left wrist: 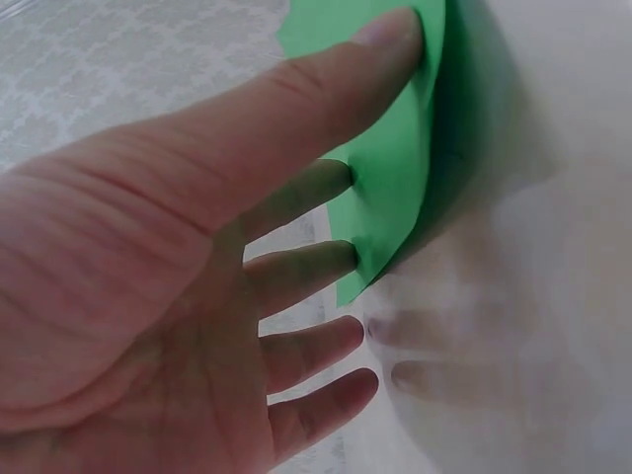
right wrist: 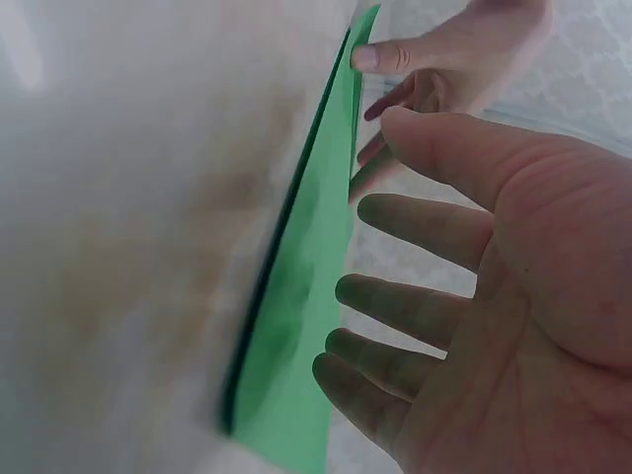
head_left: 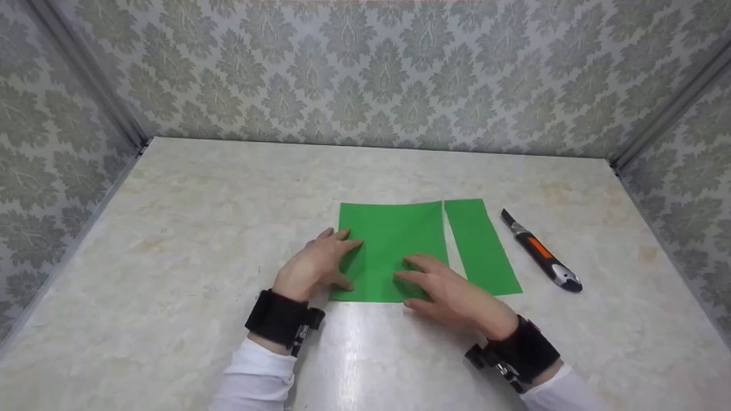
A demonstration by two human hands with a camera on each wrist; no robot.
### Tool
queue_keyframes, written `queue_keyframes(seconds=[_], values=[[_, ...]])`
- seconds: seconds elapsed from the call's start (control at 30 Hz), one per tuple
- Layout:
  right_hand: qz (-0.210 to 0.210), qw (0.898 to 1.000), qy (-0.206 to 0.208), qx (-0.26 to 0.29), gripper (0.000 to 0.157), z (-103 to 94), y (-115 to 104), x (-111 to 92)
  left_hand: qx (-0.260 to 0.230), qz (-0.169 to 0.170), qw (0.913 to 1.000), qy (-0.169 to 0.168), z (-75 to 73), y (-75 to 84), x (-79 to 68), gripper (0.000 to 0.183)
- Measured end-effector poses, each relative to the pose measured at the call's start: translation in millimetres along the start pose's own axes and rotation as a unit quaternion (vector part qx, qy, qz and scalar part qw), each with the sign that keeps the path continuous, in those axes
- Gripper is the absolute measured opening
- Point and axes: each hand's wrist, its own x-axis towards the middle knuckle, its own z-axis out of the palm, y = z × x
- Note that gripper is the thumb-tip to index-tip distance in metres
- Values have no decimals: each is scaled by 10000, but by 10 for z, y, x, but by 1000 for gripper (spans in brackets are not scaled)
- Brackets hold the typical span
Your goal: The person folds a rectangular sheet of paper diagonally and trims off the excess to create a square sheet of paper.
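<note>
A large piece of green paper (head_left: 394,228) lies flat on the table in the head view, its near edge slightly raised in the wrist views. My left hand (head_left: 317,262) is at its left edge, fingers spread. In the left wrist view the thumb (left wrist: 385,44) and two fingertips touch the green paper, while the other two reach past its corner. Over the right part of the sheet is my right hand (head_left: 451,291), its fingers extended and apart. A narrower green strip (head_left: 485,251) lies just right of the large piece, with a thin wedge of table between them.
Right of the strip lies a utility knife (head_left: 539,251) with a black and orange handle, blade pointing away. The pale marbled table (head_left: 200,200) meets patterned wall panels (head_left: 382,74) at the back and both sides. Black bands (head_left: 280,319) circle both wrists.
</note>
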Motion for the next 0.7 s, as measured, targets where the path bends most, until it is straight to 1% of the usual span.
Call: queue_keyframes(seconds=[0.17,0.33,0.5,0.63,0.7], values=[[-287,9990,-150,-313,52,17,-159,205,25,19,10000,7,6,3,-1,91],[-386,9975,-235,-539,54,94,-233,362,-19,-22,10000,46,13,-3,4,93],[-305,9972,-220,-640,51,152,-243,423,36,-23,9999,130,18,-1,6,95],[-250,9978,-92,-612,46,188,-232,441,59,19,9998,176,13,-7,1,97],[-300,9971,3,-694,46,201,-222,449,70,34,9998,161,11,-16,4,97]])
